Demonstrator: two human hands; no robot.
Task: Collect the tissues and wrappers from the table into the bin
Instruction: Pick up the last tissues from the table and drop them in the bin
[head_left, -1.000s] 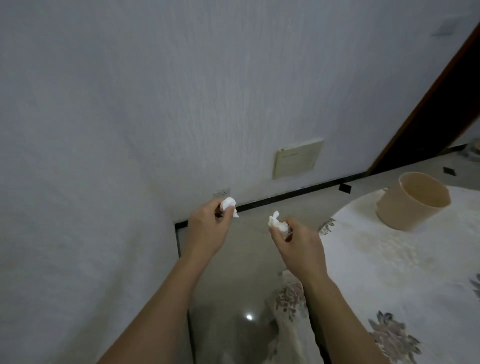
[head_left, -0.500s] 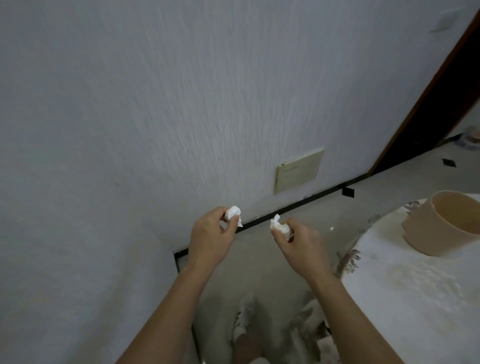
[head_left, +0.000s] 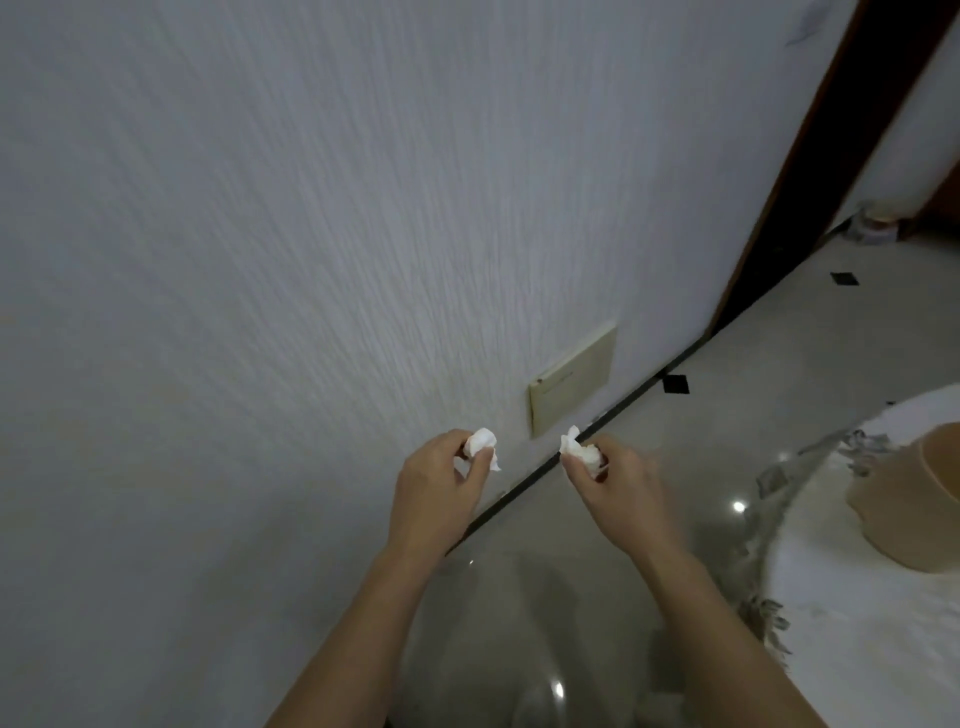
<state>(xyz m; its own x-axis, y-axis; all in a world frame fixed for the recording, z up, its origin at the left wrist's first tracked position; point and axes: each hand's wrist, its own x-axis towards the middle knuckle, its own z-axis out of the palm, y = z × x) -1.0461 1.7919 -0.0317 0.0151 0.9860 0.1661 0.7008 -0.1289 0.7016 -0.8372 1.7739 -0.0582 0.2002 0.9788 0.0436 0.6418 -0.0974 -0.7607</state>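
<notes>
A crumpled white tissue (head_left: 480, 442) is pinched between thumb and fingers of the left hand (head_left: 436, 491); a second wadded tissue (head_left: 581, 451) is pinched in the right hand (head_left: 618, 486). Both are held above glossy floor tiles (head_left: 701, 395), beside a textured wall (head_left: 311, 234). A beige cylindrical bin (head_left: 914, 512) is seen on the cloth-covered table (head_left: 857, 639).

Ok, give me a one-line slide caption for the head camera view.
Left hand pinches the left tissue, right hand the right tissue, facing the wall; tan bin on the table.
</notes>
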